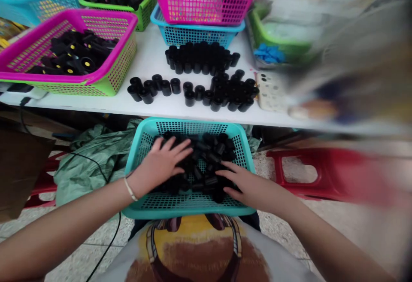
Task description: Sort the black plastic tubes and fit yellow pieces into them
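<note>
A teal plastic basket (189, 212) rests at my lap, below the table's front edge. Many small black cylinders (210, 157) lie jumbled inside it. My left hand (162, 159) reaches over its left half, fingers spread and lying on the cylinders. From the right, my right hand (243, 183) touches the heap with its fingers apart. Neither hand grips a cylinder. On the table, more black cylinders stand upright: a tight block (201, 56) at the back, a cluster (233, 91) at the right, and a loose group (146, 88) at the left.
A pink-and-green basket (111, 69) of black parts with yellow dots stands on the white table (96, 107). Behind are a pink basket (206, 3) stacked on a blue one (196, 34). A phone (272, 91) lies right, near a blurred shape. A red stool (325, 174) stands right.
</note>
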A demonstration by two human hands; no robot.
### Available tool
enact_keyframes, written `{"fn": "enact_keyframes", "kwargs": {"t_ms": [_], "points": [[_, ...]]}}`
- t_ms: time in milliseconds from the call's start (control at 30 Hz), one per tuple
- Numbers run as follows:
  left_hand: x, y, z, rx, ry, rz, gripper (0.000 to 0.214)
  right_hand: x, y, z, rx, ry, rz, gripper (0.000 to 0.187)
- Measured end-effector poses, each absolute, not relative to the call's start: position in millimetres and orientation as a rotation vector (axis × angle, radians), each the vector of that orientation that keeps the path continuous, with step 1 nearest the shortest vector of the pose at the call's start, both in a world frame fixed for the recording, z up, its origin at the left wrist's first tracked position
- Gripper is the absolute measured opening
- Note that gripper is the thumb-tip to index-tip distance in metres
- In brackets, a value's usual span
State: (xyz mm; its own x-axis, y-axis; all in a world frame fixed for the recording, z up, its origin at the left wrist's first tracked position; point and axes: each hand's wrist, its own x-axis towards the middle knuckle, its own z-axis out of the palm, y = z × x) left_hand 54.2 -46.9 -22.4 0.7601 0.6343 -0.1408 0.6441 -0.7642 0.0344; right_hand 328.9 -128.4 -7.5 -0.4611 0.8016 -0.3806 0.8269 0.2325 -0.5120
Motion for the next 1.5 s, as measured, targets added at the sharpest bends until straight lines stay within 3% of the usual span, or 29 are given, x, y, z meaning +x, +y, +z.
{"fn": "enact_keyframes", "kwargs": {"t_ms": [267, 400, 567, 733, 867, 1000, 1167, 1333, 1500], "points": [[11.2, -17.2, -5.8, 2.798, 1.366, -0.305, 0.046, 336.3, -135.4, 11.8, 1.702, 2.275, -1.009, 0.055], [18.8, -24.4, 6.8, 2.828, 1.366, -0.244, 0.064, 323.3, -134.2, 6.2, 1.593, 2.253, -0.979, 0.052], [50.1, -49.2, -9.2, 2.824, 1.012, -0.188, 0.053, 297.5, -128.1, 0.8, 1.550, 2.364, -1.126, 0.063], [40.2, -69.7, -19.8, 2.793, 0.779, -0.252, 0.039, 303.2, -128.0, 11.8, 1.298, 2.601, -1.401, 0.053], [11.0, -74.9, -9.7, 2.734, 0.961, -0.223, 0.033, 343.8, -125.4, 16.1, 1.797, 2.694, -1.000, 0.041], [9.8, -77.2, 0.1, 2.763, 1.012, -0.191, 0.048, 374.7, -124.5, 9.8, 2.199, 2.656, -0.528, 0.033], [55.9, -85.6, -1.1, 2.822, 0.734, -0.082, 0.045, 351.4, -117.6, -4.8, 1.944, 2.781, -0.668, 0.030], [69.1, -87.8, -12.3, 2.781, 0.582, -0.172, 0.038, 314.6, -113.0, -16.7, 1.424, 2.712, -0.796, 0.041], [38.7, -73.1, -8.8, 2.875, 0.935, -0.183, 0.033, 326.0, -118.0, -17.0, 1.670, 2.621, -0.545, 0.014]]}}
